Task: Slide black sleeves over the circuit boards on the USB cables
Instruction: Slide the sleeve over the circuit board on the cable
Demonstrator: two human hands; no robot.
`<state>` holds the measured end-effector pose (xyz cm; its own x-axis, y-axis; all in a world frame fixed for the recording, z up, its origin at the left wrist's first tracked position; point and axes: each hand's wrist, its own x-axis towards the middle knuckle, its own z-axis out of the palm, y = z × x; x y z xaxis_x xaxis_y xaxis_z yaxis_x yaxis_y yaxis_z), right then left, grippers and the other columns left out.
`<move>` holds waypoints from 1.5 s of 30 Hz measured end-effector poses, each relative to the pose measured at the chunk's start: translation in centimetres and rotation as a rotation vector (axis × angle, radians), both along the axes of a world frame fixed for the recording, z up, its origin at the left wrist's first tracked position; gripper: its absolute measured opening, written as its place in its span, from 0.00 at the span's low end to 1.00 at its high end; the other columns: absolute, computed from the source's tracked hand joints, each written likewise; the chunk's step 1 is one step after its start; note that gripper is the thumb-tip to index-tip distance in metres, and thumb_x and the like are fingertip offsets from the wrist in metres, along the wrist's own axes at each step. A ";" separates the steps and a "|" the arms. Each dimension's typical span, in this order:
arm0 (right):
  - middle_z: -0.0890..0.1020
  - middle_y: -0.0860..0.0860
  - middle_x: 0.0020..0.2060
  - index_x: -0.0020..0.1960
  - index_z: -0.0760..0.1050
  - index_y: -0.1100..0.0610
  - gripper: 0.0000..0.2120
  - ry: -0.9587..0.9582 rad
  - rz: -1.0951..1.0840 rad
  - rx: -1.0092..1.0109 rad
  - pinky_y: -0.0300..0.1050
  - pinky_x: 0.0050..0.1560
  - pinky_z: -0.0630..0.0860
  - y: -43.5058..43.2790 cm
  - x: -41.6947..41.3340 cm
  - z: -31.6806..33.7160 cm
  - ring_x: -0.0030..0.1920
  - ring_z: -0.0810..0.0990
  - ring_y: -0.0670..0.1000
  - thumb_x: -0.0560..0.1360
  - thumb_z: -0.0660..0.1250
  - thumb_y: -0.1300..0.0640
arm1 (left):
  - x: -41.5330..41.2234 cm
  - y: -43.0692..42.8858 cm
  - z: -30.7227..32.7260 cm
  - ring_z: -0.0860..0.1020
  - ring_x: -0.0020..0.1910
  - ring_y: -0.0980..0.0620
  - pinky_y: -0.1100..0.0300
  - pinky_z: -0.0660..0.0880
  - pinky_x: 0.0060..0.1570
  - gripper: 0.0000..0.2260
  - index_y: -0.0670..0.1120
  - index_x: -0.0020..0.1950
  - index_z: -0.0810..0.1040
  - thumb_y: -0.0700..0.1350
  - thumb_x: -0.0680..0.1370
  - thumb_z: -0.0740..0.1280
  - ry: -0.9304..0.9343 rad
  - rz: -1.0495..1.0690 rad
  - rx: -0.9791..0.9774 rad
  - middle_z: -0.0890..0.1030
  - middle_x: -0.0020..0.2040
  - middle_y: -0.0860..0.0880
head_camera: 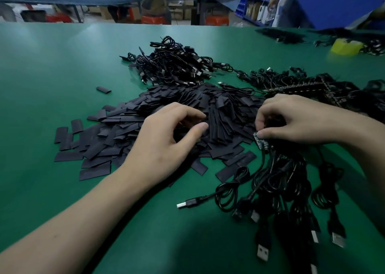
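Note:
A wide heap of flat black sleeves [116, 128] covers the middle of the green table [41, 69]. My left hand [164, 140] hovers over the heap with fingers loosely curled, its fingertips down among the sleeves; whether it pinches one is hidden. My right hand [295, 119] pinches a small circuit board [259, 141] at the end of a USB cable, at the heap's right edge. A bundle of black USB cables [281, 194] trails from that hand toward me, plugs at the near end.
A second pile of cables [175, 63] lies behind the sleeves. More boards and cables [308, 84] spread across the right. One stray sleeve [103, 89] lies apart on the left. A yellow object [345, 45] sits far right. People work at a bench beyond the table.

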<state>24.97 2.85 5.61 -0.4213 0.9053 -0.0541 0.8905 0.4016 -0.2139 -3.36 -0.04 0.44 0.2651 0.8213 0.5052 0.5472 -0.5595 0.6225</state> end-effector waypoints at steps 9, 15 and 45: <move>0.86 0.48 0.38 0.43 0.83 0.48 0.11 0.689 0.114 -0.050 0.40 0.44 0.80 -1.8 -5.4 -0.5 0.40 0.84 0.47 0.66 0.75 0.43 | 0.6 -0.8 0.3 0.83 0.39 0.60 0.69 0.75 0.39 0.08 0.54 0.50 0.86 0.55 0.77 0.71 -0.113 -0.201 -0.146 0.86 0.41 0.57; 0.87 0.47 0.39 0.47 0.85 0.50 0.04 0.730 0.089 -0.034 0.44 0.45 0.80 -1.9 -6.6 -1.8 0.41 0.85 0.49 0.73 0.76 0.54 | 0.2 -0.2 0.2 0.80 0.31 0.59 0.69 0.73 0.35 0.10 0.50 0.43 0.87 0.56 0.72 0.73 -0.277 -0.214 -0.337 0.85 0.34 0.49; 0.85 0.35 0.44 0.48 0.84 0.40 0.13 0.513 -0.004 0.094 0.25 0.40 0.73 -1.9 -4.4 -0.2 0.42 0.82 0.36 0.72 0.69 0.34 | -0.5 0.4 0.8 0.80 0.36 0.61 0.69 0.76 0.39 0.03 0.52 0.42 0.87 0.50 0.72 0.75 -0.605 -0.184 -0.246 0.86 0.38 0.54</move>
<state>20.59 0.93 5.38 -0.3684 0.8982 0.2401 0.6821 0.4366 -0.5866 -3.81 0.35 1.22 0.1411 0.8999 0.4126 -0.0283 -0.4130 0.9103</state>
